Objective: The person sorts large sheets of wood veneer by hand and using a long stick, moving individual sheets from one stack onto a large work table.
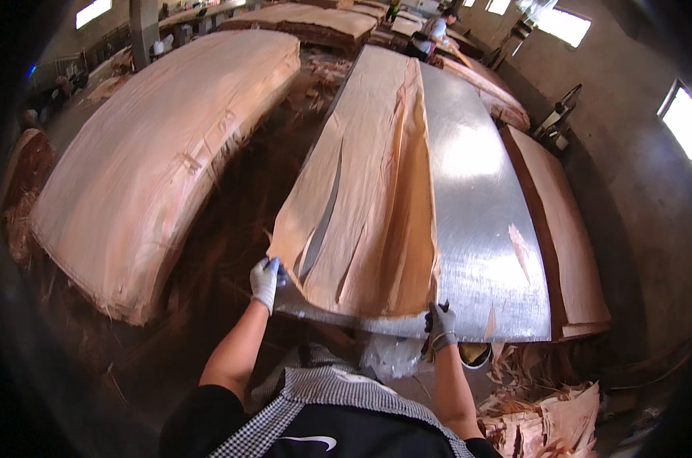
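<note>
While the left hand grips the near left corner of the veneer sheet, the right hand grasps its near right corner; it lies, split, over the left of the metal desk.

Had free way above the bare right part of the metal tabletop, except thin veneer scraps. Met raised folds on the wrinkled veneer sheet; was blocked, beyond the dark aisle at left, by the tall veneer stack.
</note>
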`<state>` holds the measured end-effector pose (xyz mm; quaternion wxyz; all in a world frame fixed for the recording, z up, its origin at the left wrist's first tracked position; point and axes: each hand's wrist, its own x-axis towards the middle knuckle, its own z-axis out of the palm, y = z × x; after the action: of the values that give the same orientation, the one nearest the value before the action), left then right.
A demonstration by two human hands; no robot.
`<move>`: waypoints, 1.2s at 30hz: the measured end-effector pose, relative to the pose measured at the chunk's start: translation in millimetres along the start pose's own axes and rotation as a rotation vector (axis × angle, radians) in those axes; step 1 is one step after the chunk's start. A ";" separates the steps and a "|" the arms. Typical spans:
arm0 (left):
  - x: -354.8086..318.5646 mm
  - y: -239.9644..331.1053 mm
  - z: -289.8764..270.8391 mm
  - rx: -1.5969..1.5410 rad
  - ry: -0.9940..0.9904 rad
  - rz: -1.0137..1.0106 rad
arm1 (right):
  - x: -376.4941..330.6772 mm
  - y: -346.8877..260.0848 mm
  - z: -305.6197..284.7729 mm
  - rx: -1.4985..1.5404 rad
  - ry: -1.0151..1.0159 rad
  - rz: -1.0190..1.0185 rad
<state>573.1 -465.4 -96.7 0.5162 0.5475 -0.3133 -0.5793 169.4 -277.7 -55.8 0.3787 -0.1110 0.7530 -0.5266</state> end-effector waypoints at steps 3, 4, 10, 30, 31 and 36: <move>-13.6 30.1 7.1 0.222 0.007 0.099 | -16.2 -0.4 -8.1 0.005 -0.059 0.023; -20.3 37.5 11.5 0.236 0.005 0.096 | -15.0 8.3 -16.7 -0.017 -0.029 0.025; -18.4 29.2 -34.0 0.699 -0.036 -0.135 | -3.1 38.3 -19.6 0.029 0.002 -0.007; -61.6 -58.4 25.7 1.564 -0.233 0.309 | 10.9 63.9 -21.9 -0.245 0.071 -0.121; -62.8 -60.6 27.0 1.552 -0.259 0.323 | 9.4 63.6 -26.4 -0.250 0.093 -0.163; -75.1 -46.2 37.0 1.549 -0.111 0.455 | 11.2 93.4 -60.7 -0.791 0.204 -0.558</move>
<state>515.9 -389.7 -108.8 0.0793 0.6428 -0.7547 -0.1048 141.6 -201.7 -133.1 0.0764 -0.3918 0.8699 -0.2898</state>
